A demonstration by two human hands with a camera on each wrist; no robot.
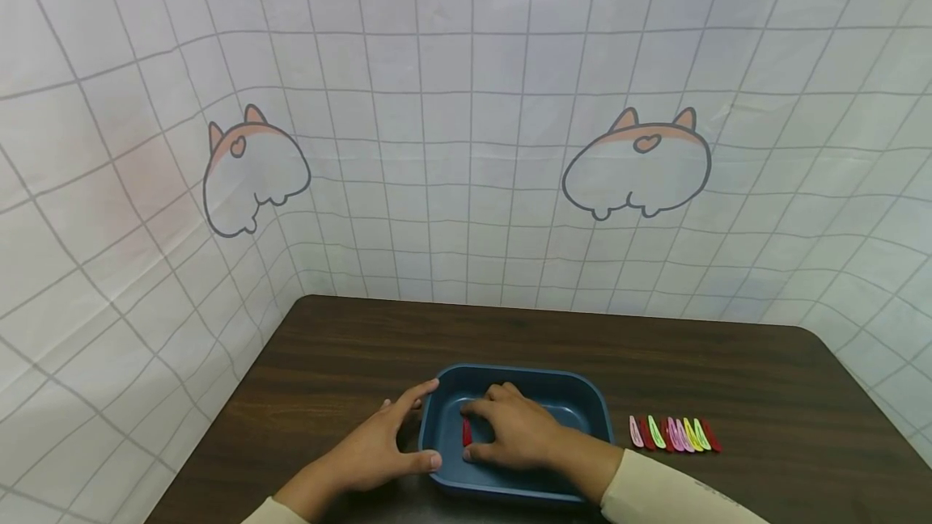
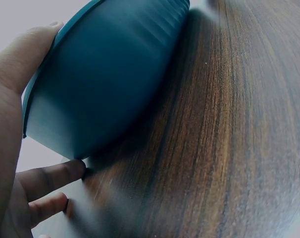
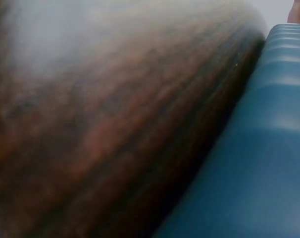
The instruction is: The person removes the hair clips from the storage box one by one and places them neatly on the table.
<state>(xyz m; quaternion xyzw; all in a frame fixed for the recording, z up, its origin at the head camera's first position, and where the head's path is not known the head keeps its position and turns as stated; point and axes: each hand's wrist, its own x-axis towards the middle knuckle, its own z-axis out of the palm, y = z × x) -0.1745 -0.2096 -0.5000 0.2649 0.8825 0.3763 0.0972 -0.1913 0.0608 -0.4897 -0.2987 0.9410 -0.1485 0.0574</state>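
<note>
A blue plastic tray [image 1: 510, 485] with rounded corners stands on the table near the person. Inside it, toward the left end, is a red snap hair clip [image 1: 467, 431]. The right hand [image 1: 517, 431] reaches into the tray and pinches this clip between thumb and index finger, one at each end. At the tray's left side, the left hand [image 1: 379, 443] spreads thumb and index finger along the rim. The left wrist view shows its thumb [image 2: 33, 49] at the rim and other fingers low beside the tray's outer wall [image 2: 100, 79].
To the right of the tray lies a row of hair clips [image 1: 673, 434] in pink, red, green and yellow. Dark wood-grain table [image 1: 379, 338] surrounds the tray. A white grid-patterned curtain [image 1: 437, 144] hangs behind and along the sides.
</note>
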